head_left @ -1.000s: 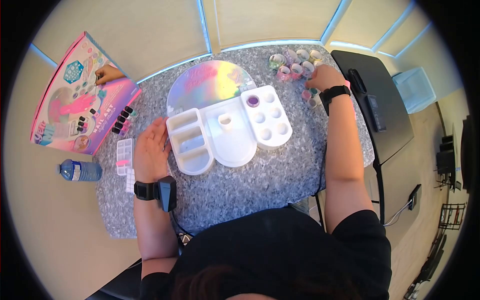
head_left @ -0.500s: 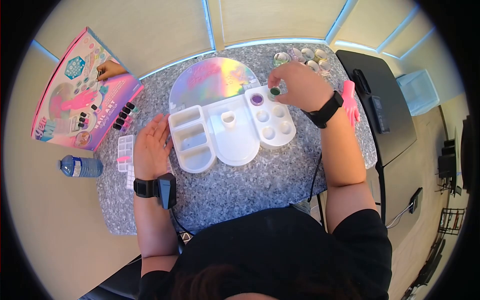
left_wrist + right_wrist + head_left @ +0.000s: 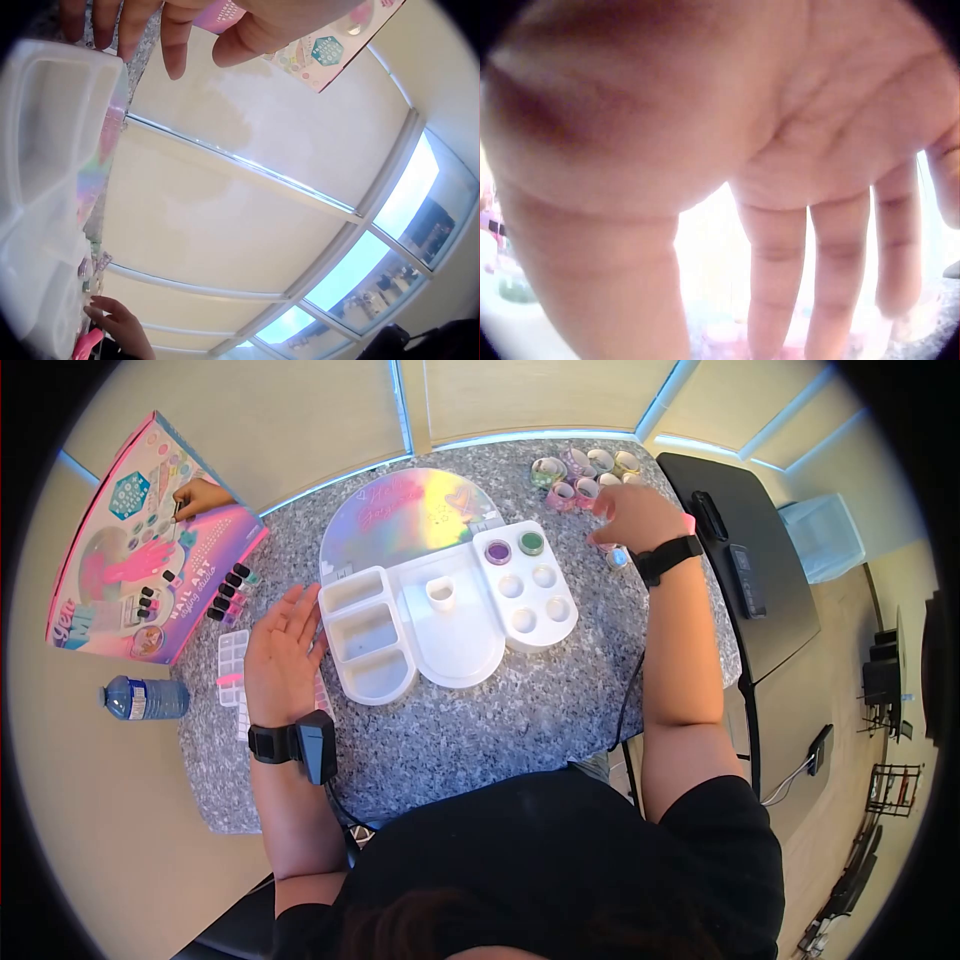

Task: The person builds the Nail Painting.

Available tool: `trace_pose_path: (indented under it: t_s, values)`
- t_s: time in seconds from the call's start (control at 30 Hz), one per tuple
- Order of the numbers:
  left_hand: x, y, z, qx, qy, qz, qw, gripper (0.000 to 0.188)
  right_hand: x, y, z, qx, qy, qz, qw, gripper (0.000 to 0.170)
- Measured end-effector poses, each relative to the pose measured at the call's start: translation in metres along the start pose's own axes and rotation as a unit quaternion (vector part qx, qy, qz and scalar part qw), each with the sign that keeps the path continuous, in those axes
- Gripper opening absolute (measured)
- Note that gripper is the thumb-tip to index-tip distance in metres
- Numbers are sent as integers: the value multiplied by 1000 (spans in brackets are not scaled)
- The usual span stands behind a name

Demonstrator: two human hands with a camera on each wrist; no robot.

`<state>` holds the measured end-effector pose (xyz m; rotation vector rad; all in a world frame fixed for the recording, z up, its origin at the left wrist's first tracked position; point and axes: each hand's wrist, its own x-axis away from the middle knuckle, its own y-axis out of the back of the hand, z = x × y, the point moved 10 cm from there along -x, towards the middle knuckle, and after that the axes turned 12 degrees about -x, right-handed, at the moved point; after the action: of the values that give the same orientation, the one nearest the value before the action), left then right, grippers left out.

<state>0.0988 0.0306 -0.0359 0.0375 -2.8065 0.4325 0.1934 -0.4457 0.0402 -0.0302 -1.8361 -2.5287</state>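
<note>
So, 2 pots point(image 3: 531, 543) in tray point(image 3: 448, 645)

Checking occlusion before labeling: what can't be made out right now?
Right hand: thumb tip cut off by the bottom edge, right wrist view.
Small jars: head view, partly hidden by the right hand; count unclear.
Pink object: head view, mostly hidden by the right hand and wrist.
Tape rolls: right wrist view, lost in blur and glare.
Box: head view, finest print too small.
</note>
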Motion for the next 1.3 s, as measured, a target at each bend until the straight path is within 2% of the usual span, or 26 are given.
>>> trace_pose_path:
  t_s: [0.13,0.23,0.3,0.37,0.4,0.47,0.5,0.57,0.67,0.8,0.9,1.0,1.07,1.1,1.17,1.23,1.27,1.3]
  values:
    - [-1,0,1,7,2,6,1000,56,-2,-20,-18,23,-8,17,1000,42]
    - [2,0,-3,1,-4,-2,1000,56,-5,-23,-13,19,-7,48,999,36]
    - [0,1,0,13,4,11,1000,53,16,6,33,-190,122,-21,974,29]
    - [-1,3,1,15,1,12,1000,54,45,23,86,-235,232,-33,943,21]
    - [-1,2,1,16,-2,16,1000,54,57,24,101,-234,233,-32,943,21]
    - [-2,3,2,15,-1,16,1000,54,85,21,138,-245,305,-10,920,21]
    - [-3,3,2,14,-2,17,1000,54,88,15,143,-246,305,-10,920,21]
    - [-3,2,2,11,-1,15,1000,54,97,2,155,-197,355,-40,913,22]
    - [-2,2,1,6,-1,16,1000,54,93,-15,157,-144,347,-6,927,25]
    - [3,-5,-5,-6,-8,14,1000,55,92,-17,156,-137,333,-12,933,25]
    - [1,-3,-4,-6,-10,20,1000,55,93,-19,158,-158,346,-13,925,27]
    - [-2,1,-2,0,-10,28,1000,55,86,-14,147,-208,316,-13,925,23]
    - [-2,1,-1,3,-11,27,1000,55,80,6,128,-297,276,-15,914,19]
    - [-2,1,-1,7,-11,26,1000,54,68,11,105,-307,293,-66,903,13]
    - [-1,0,-2,3,-11,20,1000,54,55,31,54,-206,184,-197,941,17]
    - [-1,0,-3,-2,-12,14,1000,54,53,41,15,-73,89,-260,959,27]
    - [-1,1,-2,-1,-10,13,1000,55,51,39,6,-73,89,-261,958,27]
    - [-1,1,-1,-2,-7,12,1000,55,42,25,-20,-28,-18,-210,977,29]
